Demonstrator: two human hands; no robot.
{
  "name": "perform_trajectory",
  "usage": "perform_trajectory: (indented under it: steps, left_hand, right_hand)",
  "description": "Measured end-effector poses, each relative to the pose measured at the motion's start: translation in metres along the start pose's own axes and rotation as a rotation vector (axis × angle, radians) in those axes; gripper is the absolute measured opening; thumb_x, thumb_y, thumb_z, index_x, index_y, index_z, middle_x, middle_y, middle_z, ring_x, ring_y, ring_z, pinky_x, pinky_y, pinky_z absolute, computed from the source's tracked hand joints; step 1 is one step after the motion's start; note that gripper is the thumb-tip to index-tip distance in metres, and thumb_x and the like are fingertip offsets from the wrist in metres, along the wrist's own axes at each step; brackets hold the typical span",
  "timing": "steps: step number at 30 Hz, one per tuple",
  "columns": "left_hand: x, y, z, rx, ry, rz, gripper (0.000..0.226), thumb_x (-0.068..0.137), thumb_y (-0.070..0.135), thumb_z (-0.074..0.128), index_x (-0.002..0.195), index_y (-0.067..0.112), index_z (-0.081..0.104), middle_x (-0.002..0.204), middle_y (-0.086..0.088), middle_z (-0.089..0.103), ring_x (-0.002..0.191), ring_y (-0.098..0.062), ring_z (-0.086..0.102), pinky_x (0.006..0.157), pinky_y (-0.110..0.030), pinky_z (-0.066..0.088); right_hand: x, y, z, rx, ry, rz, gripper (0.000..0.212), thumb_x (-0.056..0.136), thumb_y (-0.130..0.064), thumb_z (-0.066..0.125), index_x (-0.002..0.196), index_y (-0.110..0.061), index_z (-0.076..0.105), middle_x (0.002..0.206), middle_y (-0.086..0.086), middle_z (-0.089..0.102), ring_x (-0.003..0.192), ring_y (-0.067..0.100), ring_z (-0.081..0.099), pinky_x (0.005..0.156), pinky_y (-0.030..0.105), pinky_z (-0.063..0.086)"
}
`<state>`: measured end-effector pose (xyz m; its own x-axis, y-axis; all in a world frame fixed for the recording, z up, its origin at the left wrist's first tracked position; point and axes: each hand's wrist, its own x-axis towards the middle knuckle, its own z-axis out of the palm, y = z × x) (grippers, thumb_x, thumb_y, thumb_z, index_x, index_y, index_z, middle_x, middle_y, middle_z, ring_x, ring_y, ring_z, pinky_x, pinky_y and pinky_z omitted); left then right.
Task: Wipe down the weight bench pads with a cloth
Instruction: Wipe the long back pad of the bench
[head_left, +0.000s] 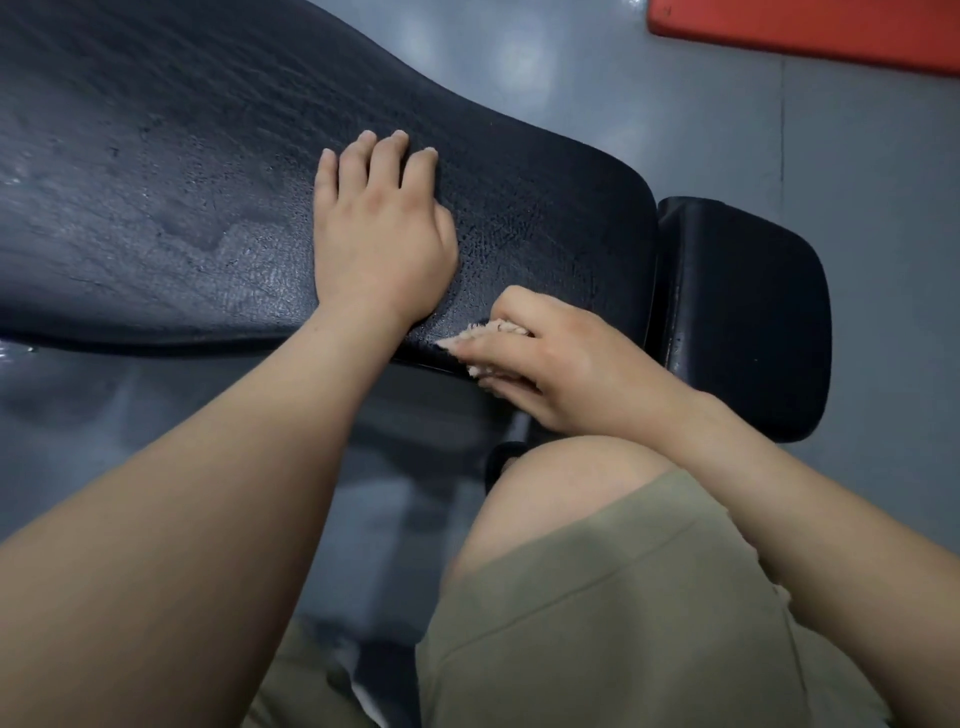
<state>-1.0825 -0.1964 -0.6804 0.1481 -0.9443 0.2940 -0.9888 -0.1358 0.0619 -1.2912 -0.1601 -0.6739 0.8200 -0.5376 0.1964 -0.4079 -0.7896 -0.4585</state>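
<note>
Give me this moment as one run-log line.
left hand: rests on long pad | right hand: grips cloth at long pad's near edge | small pad: no hand on it

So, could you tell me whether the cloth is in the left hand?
No, the right hand grips the cloth at the pad edge; the left hand lies flat.

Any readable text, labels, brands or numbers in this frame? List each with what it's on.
None: no text, logo or number shows anywhere.
Long black textured vinyl bench pad: blank.
Smaller black seat pad: blank.
Red mat on the grey floor: blank.
Pale fluffy cloth in the right hand: no tag visible.
</note>
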Motion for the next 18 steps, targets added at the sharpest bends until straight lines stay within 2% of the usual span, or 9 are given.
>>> perform_trajectory:
  steps: [2,8,12,15,18]
  left_hand:
    - [0.000,0.000,0.001,0.002,0.006,0.001,0.054,0.093,0.033,0.032,0.142,0.020,0.052,0.153,-0.005,0.047,0.146,-0.031,0.034,0.123,-0.052,0.018]
    - [0.000,0.001,0.001,0.001,0.003,-0.003,0.054,0.093,0.032,0.033,0.142,0.019,0.053,0.152,-0.005,0.047,0.145,-0.032,0.034,0.123,-0.052,0.018]
    - [0.000,0.001,0.002,0.014,0.001,-0.006,0.053,0.093,0.032,0.034,0.141,0.020,0.053,0.152,-0.005,0.047,0.145,-0.032,0.034,0.123,-0.052,0.018]
    - [0.000,0.002,0.001,0.011,0.002,-0.007,0.053,0.093,0.032,0.034,0.141,0.020,0.053,0.152,-0.005,0.047,0.145,-0.032,0.034,0.123,-0.052,0.018]
    - [0.000,0.001,0.000,0.005,-0.001,0.002,0.054,0.093,0.033,0.034,0.142,0.020,0.053,0.152,-0.005,0.047,0.145,-0.031,0.034,0.123,-0.051,0.018]
  right_hand:
    - [-0.012,0.004,-0.006,-0.003,-0.032,-0.006,0.028,0.101,-0.028,0.059,0.127,-0.023,0.069,0.101,0.009,0.053,0.087,0.025,0.052,0.068,0.042,0.049]
    - [-0.053,0.030,-0.029,0.077,-0.060,0.058,0.028,0.089,-0.009,0.070,0.115,-0.020,0.075,0.107,0.007,0.055,0.092,0.019,0.057,0.078,0.033,0.050]
    - [-0.045,0.027,-0.023,0.064,-0.050,0.031,0.023,0.092,-0.010,0.067,0.113,-0.016,0.074,0.109,0.010,0.053,0.094,0.020,0.057,0.081,0.028,0.048]
    - [-0.019,0.018,-0.010,0.050,-0.021,-0.026,0.020,0.097,-0.014,0.064,0.115,-0.015,0.073,0.111,0.012,0.053,0.097,0.025,0.054,0.083,0.036,0.048]
    - [-0.001,0.010,-0.005,0.016,-0.025,-0.037,0.021,0.098,-0.017,0.060,0.115,-0.020,0.071,0.113,0.010,0.052,0.098,0.027,0.050,0.077,0.043,0.049]
